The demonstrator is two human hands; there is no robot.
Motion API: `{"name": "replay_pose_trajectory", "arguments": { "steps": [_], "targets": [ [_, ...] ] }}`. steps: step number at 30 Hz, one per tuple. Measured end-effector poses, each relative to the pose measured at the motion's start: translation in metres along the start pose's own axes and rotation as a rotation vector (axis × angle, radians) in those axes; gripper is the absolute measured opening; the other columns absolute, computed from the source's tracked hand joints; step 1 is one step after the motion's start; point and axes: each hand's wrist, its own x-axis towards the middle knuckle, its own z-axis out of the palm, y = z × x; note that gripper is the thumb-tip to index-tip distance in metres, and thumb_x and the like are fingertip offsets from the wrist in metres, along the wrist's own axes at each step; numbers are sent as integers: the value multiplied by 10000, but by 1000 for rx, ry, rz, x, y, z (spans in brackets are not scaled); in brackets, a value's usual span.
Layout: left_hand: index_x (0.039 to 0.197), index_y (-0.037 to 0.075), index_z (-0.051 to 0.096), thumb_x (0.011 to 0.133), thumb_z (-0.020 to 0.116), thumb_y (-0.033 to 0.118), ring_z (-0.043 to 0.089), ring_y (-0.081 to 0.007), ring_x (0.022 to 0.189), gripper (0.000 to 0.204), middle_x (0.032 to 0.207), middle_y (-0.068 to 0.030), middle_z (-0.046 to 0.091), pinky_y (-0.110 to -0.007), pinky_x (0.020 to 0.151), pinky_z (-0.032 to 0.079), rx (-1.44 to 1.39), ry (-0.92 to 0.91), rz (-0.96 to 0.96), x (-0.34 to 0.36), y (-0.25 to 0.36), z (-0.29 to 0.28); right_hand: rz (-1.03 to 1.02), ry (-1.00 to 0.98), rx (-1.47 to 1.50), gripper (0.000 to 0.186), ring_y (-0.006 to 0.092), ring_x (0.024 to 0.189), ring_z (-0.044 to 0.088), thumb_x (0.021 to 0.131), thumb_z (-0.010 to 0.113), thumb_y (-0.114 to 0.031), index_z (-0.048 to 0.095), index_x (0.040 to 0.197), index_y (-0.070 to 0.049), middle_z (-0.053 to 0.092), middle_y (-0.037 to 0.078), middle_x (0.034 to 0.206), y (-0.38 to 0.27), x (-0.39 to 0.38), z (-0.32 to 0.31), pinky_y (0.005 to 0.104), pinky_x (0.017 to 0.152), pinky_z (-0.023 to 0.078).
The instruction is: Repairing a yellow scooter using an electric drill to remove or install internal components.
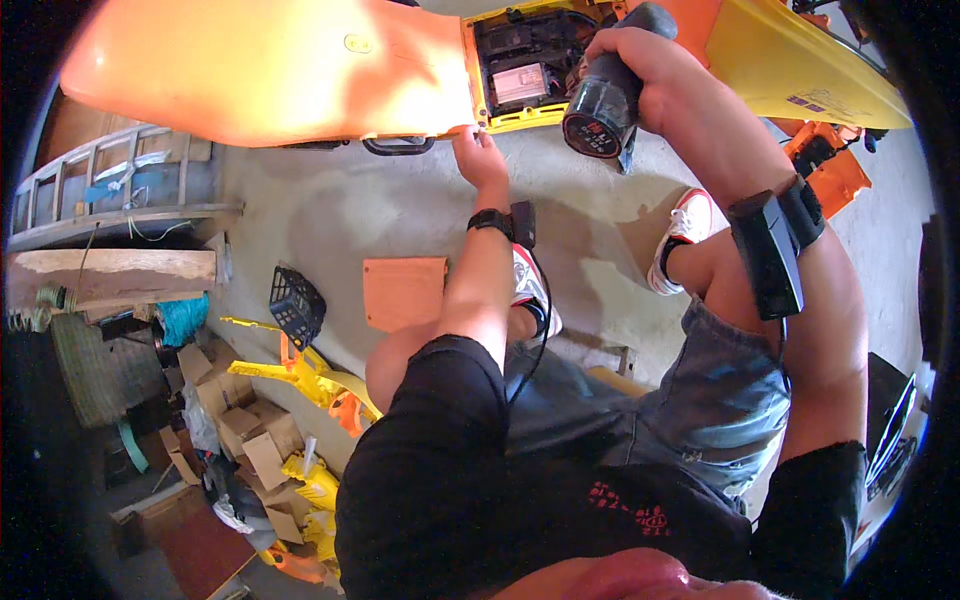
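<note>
My right hand (625,65) is wrapped round a black cordless drill (600,112), its battery end pointing toward me. The drill's nose is hidden beyond the hand, over the yellow-rimmed bay of a vehicle body. My left hand (479,157) is closed, fingertips together at the near corner of a large orange body panel (300,70), where it meets the yellow frame (530,118). Whatever those fingers pinch is too small or hidden to tell. Inside the open bay sits a silver box (520,84) among dark parts.
A yellow panel (800,75) juts out at the upper right, with orange parts (838,185) below it. On the floor lie an orange flat piece (405,292), a black basket (297,305) and yellow trim (300,375). A ladder (120,215) and cardboard boxes (250,430) are at left.
</note>
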Motion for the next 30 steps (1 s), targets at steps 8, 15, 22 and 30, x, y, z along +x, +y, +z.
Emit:
{"name": "replay_pose_trajectory", "arguments": {
  "steps": [8,15,22,30],
  "targets": [
    [948,89,665,841,615,163,592,-289,890,139,935,-97,626,-411,738,490,124,38,95,-1,5,3,-18,7,-32,189,259,638,624,756,632,-27,522,906,1,602,127,750,-1,-13,-2,401,611,556],
    [903,70,684,822,631,152,622,-305,833,127,894,-118,655,-412,715,498,117,114,24,-1,9,9,-28,44,-5,206,255,632,615,763,636,-38,521,929,2,596,126,751,-2,-20,-3,398,598,547],
    [869,40,642,831,614,128,605,-327,821,99,892,-153,623,-423,717,498,143,113,-17,-9,19,24,-21,95,-30,216,248,624,609,768,637,-48,525,945,4,595,124,750,-4,-26,-11,403,592,547],
    [894,4,611,846,602,130,603,-334,826,135,878,-160,624,-432,732,484,16,152,-302,-6,40,35,-10,47,-67,218,240,665,614,758,633,-40,528,944,6,597,121,788,-8,-22,-21,416,613,547]
  ]
}}
